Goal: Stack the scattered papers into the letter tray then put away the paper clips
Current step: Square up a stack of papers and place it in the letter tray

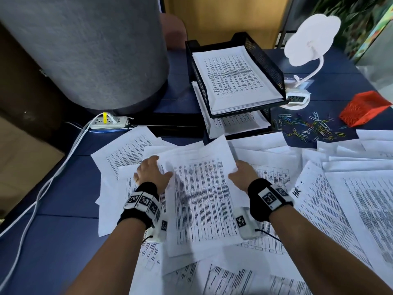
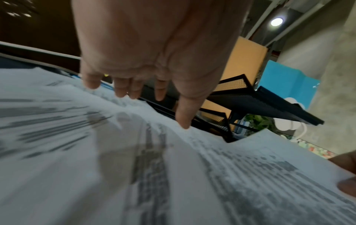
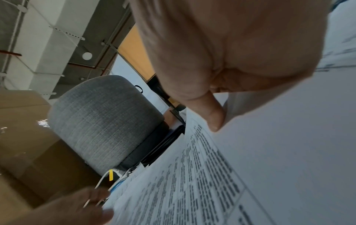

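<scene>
Printed papers lie scattered over the blue table. My right hand pinches the right edge of a printed sheet, thumb on top and the fingers hidden beneath. That sheet is raised at its far end. My left hand is at its left edge with straight fingers, the thumb touching the paper. The black mesh letter tray stands behind, with paper stacks in both tiers. Coloured paper clips lie loose to its right.
A red mesh basket sits tipped beside the clips. A white cloud-shaped lamp stands at the back right. A big grey cylinder fills the back left, with a power strip and white cables at its foot.
</scene>
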A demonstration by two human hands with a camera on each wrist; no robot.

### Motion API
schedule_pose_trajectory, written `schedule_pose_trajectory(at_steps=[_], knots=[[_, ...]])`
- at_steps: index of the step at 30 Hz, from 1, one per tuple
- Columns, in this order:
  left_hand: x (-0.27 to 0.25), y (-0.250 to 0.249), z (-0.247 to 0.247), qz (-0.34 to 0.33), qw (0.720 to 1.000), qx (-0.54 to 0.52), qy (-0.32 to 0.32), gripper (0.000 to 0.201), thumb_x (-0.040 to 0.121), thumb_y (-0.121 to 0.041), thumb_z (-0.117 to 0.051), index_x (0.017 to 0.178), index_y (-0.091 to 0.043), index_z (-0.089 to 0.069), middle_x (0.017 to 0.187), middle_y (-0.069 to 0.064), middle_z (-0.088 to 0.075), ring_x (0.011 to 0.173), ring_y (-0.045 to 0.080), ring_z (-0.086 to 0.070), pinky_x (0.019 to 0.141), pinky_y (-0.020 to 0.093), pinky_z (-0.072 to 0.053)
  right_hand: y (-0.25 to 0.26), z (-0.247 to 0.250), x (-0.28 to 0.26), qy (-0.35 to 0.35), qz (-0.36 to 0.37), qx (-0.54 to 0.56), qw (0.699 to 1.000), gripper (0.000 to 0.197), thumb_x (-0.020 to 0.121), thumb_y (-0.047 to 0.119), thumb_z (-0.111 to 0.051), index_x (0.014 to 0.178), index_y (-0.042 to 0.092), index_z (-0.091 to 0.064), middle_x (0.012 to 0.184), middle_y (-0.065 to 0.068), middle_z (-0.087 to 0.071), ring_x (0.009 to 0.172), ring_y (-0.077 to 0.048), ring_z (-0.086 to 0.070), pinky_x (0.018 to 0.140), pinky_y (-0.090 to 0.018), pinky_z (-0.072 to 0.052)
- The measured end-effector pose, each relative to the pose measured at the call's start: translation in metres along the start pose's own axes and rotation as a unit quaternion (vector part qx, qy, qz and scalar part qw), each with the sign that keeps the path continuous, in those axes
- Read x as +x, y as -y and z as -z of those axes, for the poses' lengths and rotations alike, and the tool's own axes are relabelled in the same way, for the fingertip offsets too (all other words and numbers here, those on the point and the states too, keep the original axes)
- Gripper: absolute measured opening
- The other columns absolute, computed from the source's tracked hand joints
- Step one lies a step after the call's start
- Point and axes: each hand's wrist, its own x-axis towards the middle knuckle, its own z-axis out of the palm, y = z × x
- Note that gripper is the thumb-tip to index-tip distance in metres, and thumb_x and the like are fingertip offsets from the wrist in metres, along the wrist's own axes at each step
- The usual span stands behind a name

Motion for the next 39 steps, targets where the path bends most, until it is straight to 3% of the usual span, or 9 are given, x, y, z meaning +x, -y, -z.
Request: schedule_pose_trajectory(at_steps=[4,10,16,22,25,29,32,35,39], knots=[[-0.003,0.018,-0.001,0.086,0.995,-0.044,0.027,0.070,0.085,-0.035,-0.066,0.141,-0.015,-0.031,0.144,0.016,-0.036,0.133,0.035,-0.030,0.106,0.049,-0.032,-0.004,0.002,-0.001,0.007,-0.031,-0.023,0.999,0.032,0.089,0.002,-0.049,0.121,-0.001,-0.052,0.112,-0.017,-0.062,0.103,-0.033,-0.060,0.074,-0.028,-0.045],[0.004,0.026,-0.003,0.069,0.988,-0.137,0.036,0.070,0.082,-0.031,-0.070,0.139,-0.015,-0.033,0.137,0.018,-0.046,0.127,0.036,-0.040,0.101,0.046,-0.039,-0.004,-0.001,0.003,0.022,-0.056,0.027,0.998,0.035,0.085,0.009,-0.060,0.117,-0.004,-0.059,0.111,-0.019,-0.066,0.098,-0.031,-0.063,0.082,-0.036,-0.053],[0.001,0.019,-0.003,0.046,0.972,-0.228,0.044,0.070,0.083,-0.018,-0.070,0.140,-0.013,-0.031,0.142,0.019,-0.043,0.126,0.033,-0.047,0.098,0.038,-0.041,0.013,-0.021,-0.003,0.047,-0.041,-0.007,0.998,0.039,0.087,0.012,-0.050,0.123,-0.001,-0.044,0.100,-0.013,-0.053,0.075,-0.022,-0.050,0.053,-0.024,-0.039],[0.005,0.014,-0.003,0.031,0.982,-0.170,0.072,0.083,0.071,-0.018,-0.083,0.139,-0.011,-0.036,0.134,0.016,-0.050,0.120,0.030,-0.051,0.099,0.039,-0.042,0.023,-0.026,0.001,0.041,-0.058,0.022,0.997,0.006,0.083,0.002,-0.055,0.077,0.001,-0.054,0.073,-0.010,-0.054,0.061,-0.021,-0.049,0.056,-0.026,-0.039],[0.008,0.014,-0.002,0.017,0.987,-0.143,0.077,0.084,0.069,-0.020,-0.084,0.138,-0.010,-0.038,0.129,0.015,-0.053,0.117,0.030,-0.052,0.097,0.039,-0.043,0.021,-0.023,0.002,0.062,-0.054,0.005,0.997,0.026,0.086,0.011,-0.060,0.105,-0.006,-0.063,0.100,-0.016,-0.065,0.093,-0.029,-0.062,0.075,-0.031,-0.048],[0.009,0.022,-0.006,0.022,0.985,-0.169,0.016,0.090,0.067,-0.028,-0.085,0.138,-0.012,-0.032,0.135,0.014,-0.043,0.122,0.033,-0.044,0.104,0.048,-0.039,0.018,-0.019,-0.002,0.052,-0.056,0.083,0.994,0.046,0.090,0.014,-0.060,0.132,-0.001,-0.048,0.133,-0.014,-0.053,0.116,-0.028,-0.052,0.094,-0.032,-0.044],[0.010,0.028,-0.008,0.054,0.965,-0.256,0.003,0.083,0.075,-0.037,-0.078,0.138,-0.012,-0.030,0.126,0.011,-0.051,0.110,0.031,-0.054,0.097,0.046,-0.046,0.017,-0.014,-0.007,0.048,-0.050,0.179,0.981,0.039,0.092,0.013,-0.060,0.128,0.003,-0.051,0.128,-0.010,-0.056,0.114,-0.026,-0.053,0.088,-0.030,-0.045],[0.007,0.026,-0.009,0.065,0.937,-0.342,0.026,0.048,0.080,-0.039,-0.073,0.109,-0.009,-0.049,0.096,0.008,-0.060,0.083,0.023,-0.057,0.074,0.036,-0.048,0.022,-0.009,-0.018,0.030,-0.036,0.256,0.965,0.036,0.094,0.014,-0.057,0.127,0.003,-0.050,0.129,-0.009,-0.055,0.116,-0.023,-0.052,0.094,-0.030,-0.039],[-0.004,0.014,-0.002,0.010,0.939,-0.343,-0.015,0.031,0.088,-0.027,-0.065,0.075,-0.010,-0.044,0.069,0.005,-0.044,0.065,0.020,-0.041,0.056,0.030,-0.032,0.030,-0.010,-0.027,0.018,0.018,0.287,0.958,0.044,0.095,0.015,-0.054,0.138,0.010,-0.043,0.136,-0.005,-0.053,0.117,-0.015,-0.049,0.096,-0.024,-0.034]])
